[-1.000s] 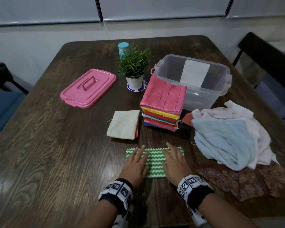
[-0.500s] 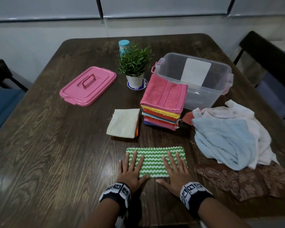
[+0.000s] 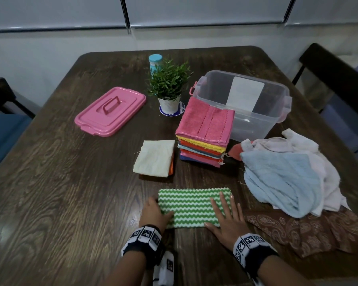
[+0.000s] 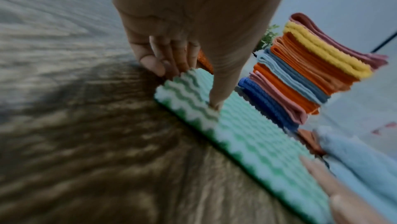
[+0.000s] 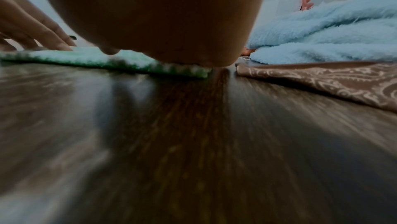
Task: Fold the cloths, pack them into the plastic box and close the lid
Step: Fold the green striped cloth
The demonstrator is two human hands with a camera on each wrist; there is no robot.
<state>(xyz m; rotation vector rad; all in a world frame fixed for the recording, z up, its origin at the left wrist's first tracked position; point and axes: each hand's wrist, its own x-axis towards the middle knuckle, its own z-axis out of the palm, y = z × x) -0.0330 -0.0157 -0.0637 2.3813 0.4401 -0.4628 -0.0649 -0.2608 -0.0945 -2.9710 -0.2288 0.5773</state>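
Observation:
A green-and-white zigzag cloth (image 3: 192, 207) lies folded into a strip near the table's front edge. My left hand (image 3: 154, 212) pinches its left end, thumb on top and fingers (image 4: 165, 61) curled at the edge. My right hand (image 3: 225, 213) presses flat on the right end with straight fingers. Behind the strip stands a stack of folded cloths (image 3: 205, 129), and a folded cream cloth (image 3: 155, 157) lies to its left. The clear plastic box (image 3: 277, 112) stands open at the back right. Its pink lid (image 3: 110, 111) lies at the back left.
A heap of unfolded cloths lies at the right: light blue (image 3: 281, 182) over white, with a brown paisley one (image 3: 298, 228) in front. A potted plant (image 3: 168, 87) and a teal-capped bottle (image 3: 155, 60) stand at the back. Chairs (image 3: 335, 75) flank the table.
Both hands slid apart from the middle of the green cloth to its ends. The left hand went from lying flat to pinching the left end.

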